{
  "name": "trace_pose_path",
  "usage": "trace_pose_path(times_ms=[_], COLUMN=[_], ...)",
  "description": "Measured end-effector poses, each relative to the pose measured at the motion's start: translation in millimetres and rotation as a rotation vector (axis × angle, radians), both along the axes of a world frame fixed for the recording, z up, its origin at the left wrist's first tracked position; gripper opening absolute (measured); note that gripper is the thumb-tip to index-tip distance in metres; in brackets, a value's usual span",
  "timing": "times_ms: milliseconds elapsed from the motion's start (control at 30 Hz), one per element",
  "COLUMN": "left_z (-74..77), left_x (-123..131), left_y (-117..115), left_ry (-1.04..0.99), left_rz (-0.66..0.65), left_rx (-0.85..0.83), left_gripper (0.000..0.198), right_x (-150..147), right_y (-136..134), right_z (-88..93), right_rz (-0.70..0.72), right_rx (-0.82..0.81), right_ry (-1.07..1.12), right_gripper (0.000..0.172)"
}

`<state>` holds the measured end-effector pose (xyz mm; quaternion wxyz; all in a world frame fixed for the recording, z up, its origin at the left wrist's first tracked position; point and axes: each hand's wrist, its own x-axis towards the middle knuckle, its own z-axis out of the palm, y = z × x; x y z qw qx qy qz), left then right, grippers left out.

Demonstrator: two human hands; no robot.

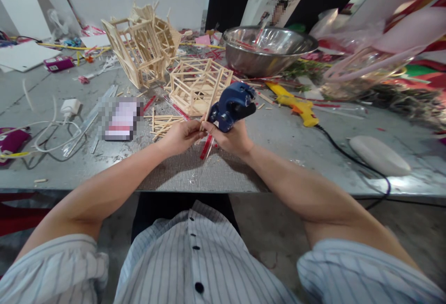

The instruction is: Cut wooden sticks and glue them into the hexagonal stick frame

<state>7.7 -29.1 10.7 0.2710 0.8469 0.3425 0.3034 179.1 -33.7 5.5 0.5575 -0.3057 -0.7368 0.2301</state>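
Thin wooden sticks (212,95) stand tilted upward between my two hands. My left hand (179,136) pinches their lower ends. My right hand (235,137) meets it there, wrapped round a dark blue hand tool (230,105) that looks like a cutter; its jaw end is partly hidden by the fingers and sticks. Just beyond lies a low, many-sided wooden stick frame (191,91). Several loose sticks (158,125) lie left of it, beside my left hand. Red and clear strips (206,148) lie under my hands.
A taller wooden stick structure (141,55) stands behind left, and a steel bowl (265,55) behind right. On the right are a yellow glue gun (296,105) with a black cord and a grey oval object (379,155). A phone (120,119) and white charger (70,108) lie left.
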Motion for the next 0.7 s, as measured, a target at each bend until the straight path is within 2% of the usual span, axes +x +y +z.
trace_pose_path(times_ms=[100, 233, 433, 533, 700], left_z=[-0.6, -0.2, 9.3, 13.1, 13.7], left_x=[0, 1, 0, -2, -1], left_y=[1, 1, -4, -5, -4], left_ry=[0.009, 0.019, 0.091, 0.128, 0.191], left_rz=[-0.002, 0.036, 0.069, 0.098, 0.120], left_rx=[-0.051, -0.025, 0.010, 0.025, -0.002], left_gripper=[0.019, 0.016, 0.016, 0.017, 0.022], right_x=[0, 1, 2, 4, 8], right_y=[-1, -2, -3, -1, 5], right_z=[2.5, 3.3, 4.2, 1.9, -5.5], right_rz=[-0.021, -0.026, -0.036, -0.056, -0.114], right_rx=[0.005, 0.001, 0.023, 0.040, -0.021], right_ry=[-0.002, -0.015, -0.045, -0.070, -0.070], right_gripper=[0.014, 0.012, 0.006, 0.007, 0.009])
